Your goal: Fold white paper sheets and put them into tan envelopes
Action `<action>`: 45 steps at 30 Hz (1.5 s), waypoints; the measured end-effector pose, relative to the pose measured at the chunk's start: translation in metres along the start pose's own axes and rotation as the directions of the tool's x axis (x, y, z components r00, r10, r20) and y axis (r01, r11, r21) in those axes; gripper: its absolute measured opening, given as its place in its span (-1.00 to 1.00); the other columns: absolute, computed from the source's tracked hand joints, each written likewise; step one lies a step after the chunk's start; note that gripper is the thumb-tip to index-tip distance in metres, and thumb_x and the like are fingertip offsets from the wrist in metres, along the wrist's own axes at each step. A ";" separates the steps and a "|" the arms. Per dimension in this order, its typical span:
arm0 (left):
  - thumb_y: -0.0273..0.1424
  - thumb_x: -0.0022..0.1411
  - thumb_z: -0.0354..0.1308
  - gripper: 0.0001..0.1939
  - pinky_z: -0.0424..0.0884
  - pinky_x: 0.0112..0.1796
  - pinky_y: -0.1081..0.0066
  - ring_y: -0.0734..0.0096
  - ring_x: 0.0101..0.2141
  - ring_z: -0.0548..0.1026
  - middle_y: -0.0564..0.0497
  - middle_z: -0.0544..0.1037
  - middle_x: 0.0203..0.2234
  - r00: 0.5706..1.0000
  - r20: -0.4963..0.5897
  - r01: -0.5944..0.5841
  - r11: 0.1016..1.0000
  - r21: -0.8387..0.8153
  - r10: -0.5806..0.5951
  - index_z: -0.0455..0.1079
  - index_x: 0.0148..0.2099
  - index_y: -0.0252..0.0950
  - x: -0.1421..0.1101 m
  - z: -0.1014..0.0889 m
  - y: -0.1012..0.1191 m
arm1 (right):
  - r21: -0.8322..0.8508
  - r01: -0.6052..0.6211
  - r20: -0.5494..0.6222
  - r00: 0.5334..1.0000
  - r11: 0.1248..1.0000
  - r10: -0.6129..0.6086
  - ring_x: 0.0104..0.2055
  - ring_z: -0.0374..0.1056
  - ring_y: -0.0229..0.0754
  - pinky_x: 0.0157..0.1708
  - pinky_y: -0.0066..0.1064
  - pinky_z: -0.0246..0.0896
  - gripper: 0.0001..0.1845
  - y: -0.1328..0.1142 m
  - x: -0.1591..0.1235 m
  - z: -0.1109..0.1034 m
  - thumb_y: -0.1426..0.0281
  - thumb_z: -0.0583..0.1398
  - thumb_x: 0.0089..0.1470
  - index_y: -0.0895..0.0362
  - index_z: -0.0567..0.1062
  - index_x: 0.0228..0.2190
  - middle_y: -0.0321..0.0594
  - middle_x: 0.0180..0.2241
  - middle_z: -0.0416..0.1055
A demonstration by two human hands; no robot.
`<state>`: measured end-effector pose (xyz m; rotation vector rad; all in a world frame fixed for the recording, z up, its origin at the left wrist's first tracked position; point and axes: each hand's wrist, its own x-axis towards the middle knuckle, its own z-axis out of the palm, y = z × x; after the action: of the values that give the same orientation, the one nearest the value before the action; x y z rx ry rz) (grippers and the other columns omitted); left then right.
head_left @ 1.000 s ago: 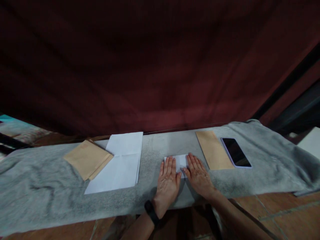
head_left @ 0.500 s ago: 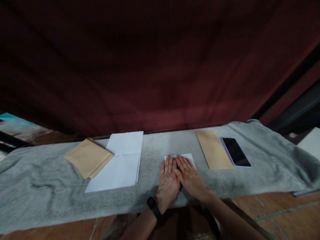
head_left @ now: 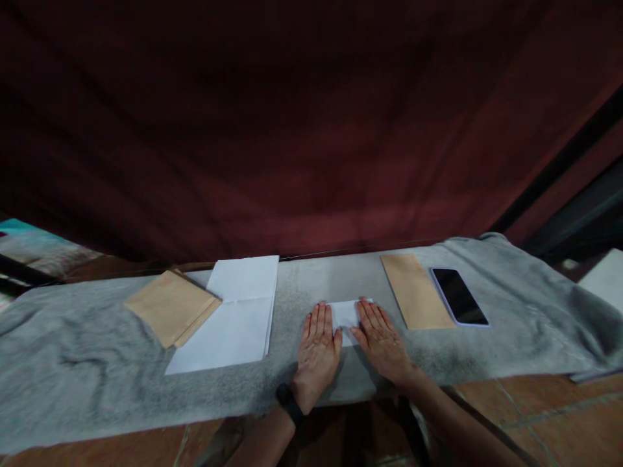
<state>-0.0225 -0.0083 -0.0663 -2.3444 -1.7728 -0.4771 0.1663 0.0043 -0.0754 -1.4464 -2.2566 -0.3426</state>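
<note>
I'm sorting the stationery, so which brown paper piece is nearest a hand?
The brown piece between the right hand and the phone. The other brown pieces lie stacked far left, overlapping the large white sheets.

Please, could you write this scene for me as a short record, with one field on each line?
Left hand: flat, at left edge of small white paper
Right hand: flat, at the paper's right edge
Left wrist: black band
Left side: brown paper pieces, overlapping larger white sheets
Right side: brown paper rectangle, beside phone
Surface: grey cloth
Behind: dark red fabric
</note>
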 end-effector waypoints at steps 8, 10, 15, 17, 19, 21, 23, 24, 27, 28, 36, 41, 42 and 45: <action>-0.32 0.46 -0.13 -0.43 0.18 0.30 0.05 0.12 0.37 0.10 -0.24 0.17 0.37 0.998 0.062 0.008 1.000 0.010 -0.008 0.06 0.41 -0.48 0.003 -0.008 -0.005 | -0.029 -0.032 -0.007 0.999 0.999 0.031 0.35 0.14 0.01 0.31 -0.08 0.05 -0.29 0.013 -0.005 -0.002 0.20 -0.02 0.40 0.24 -0.08 0.41 0.04 0.34 0.16; -0.30 0.47 -0.14 -0.42 0.18 0.30 0.05 0.13 0.37 0.10 -0.24 0.17 0.37 0.998 0.061 0.019 1.000 0.009 -0.019 0.05 0.42 -0.47 0.003 -0.009 -0.005 | -0.033 -0.035 -0.006 0.999 0.999 0.035 0.35 0.14 0.02 0.30 -0.08 0.05 -0.27 0.015 -0.005 -0.002 0.18 -0.02 0.40 0.26 -0.10 0.41 0.07 0.33 0.17; -0.25 0.48 -0.16 -0.39 0.19 0.29 0.04 0.13 0.36 0.13 -0.25 0.20 0.36 0.998 0.051 0.024 1.000 0.004 -0.024 0.00 0.44 -0.44 0.001 -0.009 -0.008 | -0.027 -0.058 0.009 0.998 0.998 0.058 0.36 0.13 0.04 0.30 -0.08 0.05 -0.23 0.020 -0.009 -0.001 0.15 0.00 0.39 0.26 -0.13 0.41 0.08 0.34 0.15; -0.23 0.48 -0.16 -0.38 0.19 0.29 0.04 0.13 0.36 0.12 -0.25 0.20 0.36 0.999 0.044 0.021 1.000 0.005 -0.022 -0.01 0.44 -0.45 0.000 -0.009 -0.008 | -0.022 -0.069 0.004 0.998 0.997 0.069 0.36 0.13 0.05 0.30 -0.06 0.06 -0.23 0.021 -0.010 -0.001 0.15 0.00 0.39 0.25 -0.13 0.41 0.08 0.34 0.14; -0.22 0.48 -0.15 -0.37 0.18 0.29 0.03 0.13 0.37 0.12 -0.25 0.20 0.36 0.999 0.039 0.021 1.000 0.008 -0.021 -0.01 0.44 -0.45 0.000 -0.009 -0.008 | -0.018 -0.088 -0.013 0.996 0.996 0.088 0.36 0.12 0.07 0.30 -0.05 0.08 -0.22 0.021 -0.010 -0.001 0.15 0.00 0.39 0.26 -0.15 0.41 0.10 0.34 0.13; -0.20 0.48 -0.15 -0.37 0.18 0.29 0.03 0.12 0.37 0.12 -0.26 0.20 0.36 0.999 0.044 0.025 1.000 0.015 -0.026 0.01 0.44 -0.46 0.000 -0.009 -0.007 | -0.010 -0.101 -0.028 0.995 0.995 0.101 0.37 0.11 0.09 0.29 -0.02 0.08 -0.22 0.018 -0.007 -0.003 0.15 0.00 0.39 0.27 -0.15 0.41 0.14 0.34 0.13; -0.19 0.47 -0.15 -0.37 0.18 0.29 0.04 0.11 0.36 0.13 -0.27 0.20 0.36 0.998 0.053 0.031 0.999 0.026 -0.032 0.03 0.43 -0.47 0.001 -0.009 -0.007 | 0.006 -0.097 -0.025 0.995 0.995 0.097 0.38 0.09 0.09 0.30 0.00 0.07 -0.23 0.013 -0.002 -0.007 0.15 -0.02 0.39 0.28 -0.14 0.41 0.14 0.35 0.11; -0.19 0.47 -0.15 -0.37 0.17 0.29 0.04 0.10 0.36 0.13 -0.27 0.21 0.36 0.998 0.058 0.031 0.999 0.031 -0.032 0.04 0.43 -0.48 0.001 -0.009 -0.006 | 0.019 -0.085 -0.016 0.996 0.996 0.085 0.38 0.08 0.09 0.31 -0.01 0.06 -0.24 0.009 0.001 -0.008 0.15 -0.02 0.39 0.27 -0.12 0.41 0.13 0.35 0.11; -0.22 0.47 -0.14 -0.38 0.18 0.29 0.05 0.10 0.36 0.12 -0.28 0.21 0.36 0.997 0.068 0.022 0.999 0.043 -0.025 0.04 0.42 -0.48 0.002 -0.009 -0.007 | 0.072 -0.022 0.011 1.000 0.997 0.021 0.39 0.06 0.04 0.33 -0.05 0.03 -0.27 -0.006 0.007 -0.011 0.15 -0.04 0.39 0.28 -0.05 0.40 0.08 0.35 0.14; -0.24 0.47 -0.14 -0.39 0.18 0.29 0.04 0.10 0.36 0.12 -0.28 0.20 0.36 0.997 0.070 0.018 0.999 0.046 -0.021 0.04 0.42 -0.49 0.001 -0.009 -0.007 | 0.089 0.004 0.017 1.000 0.996 -0.005 0.39 0.06 0.02 0.33 -0.06 0.03 -0.28 -0.011 0.008 -0.011 0.15 -0.03 0.39 0.28 -0.02 0.39 0.07 0.35 0.15; -0.27 0.47 -0.15 -0.39 0.18 0.29 0.05 0.13 0.37 0.10 -0.24 0.15 0.38 0.997 0.072 0.004 0.999 0.032 -0.006 0.01 0.43 -0.48 0.001 -0.012 -0.008 | 0.119 0.040 -0.003 0.999 0.992 -0.040 0.37 0.10 -0.02 0.34 -0.07 0.03 -0.26 -0.025 0.000 -0.001 0.15 0.01 0.38 0.23 -0.06 0.40 0.05 0.35 0.14; -0.25 0.48 -0.16 -0.39 0.18 0.30 0.04 0.12 0.37 0.12 -0.23 0.16 0.38 0.997 0.079 0.019 0.999 0.032 -0.021 0.03 0.43 -0.47 0.000 -0.012 -0.010 | 0.071 -0.019 0.003 1.000 0.997 0.019 0.37 0.10 -0.01 0.34 -0.09 0.02 -0.26 -0.017 -0.003 -0.003 0.19 -0.01 0.39 0.24 -0.12 0.41 0.06 0.35 0.13; -0.24 0.48 -0.16 -0.39 0.18 0.30 0.04 0.13 0.37 0.11 -0.23 0.17 0.38 0.997 0.076 0.022 0.999 0.032 -0.024 0.03 0.43 -0.46 -0.001 -0.012 -0.010 | 0.064 -0.027 0.004 1.000 0.998 0.027 0.37 0.11 -0.01 0.34 -0.09 0.01 -0.26 -0.014 -0.004 -0.003 0.19 -0.02 0.39 0.24 -0.13 0.41 0.06 0.36 0.13; -0.24 0.47 -0.15 -0.39 0.18 0.30 0.05 0.14 0.37 0.11 -0.22 0.19 0.37 0.998 0.064 0.022 0.999 0.025 -0.023 0.01 0.44 -0.43 -0.002 -0.012 -0.011 | 0.048 -0.044 0.005 0.999 0.998 0.044 0.36 0.13 0.02 0.33 -0.08 0.02 -0.24 -0.009 -0.006 -0.004 0.18 -0.02 0.39 0.24 -0.16 0.42 0.07 0.36 0.11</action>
<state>-0.0357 -0.0104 -0.0564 -2.3509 -1.8242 -0.3860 0.1616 -0.0058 -0.0746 -1.4713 -2.2170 -0.2702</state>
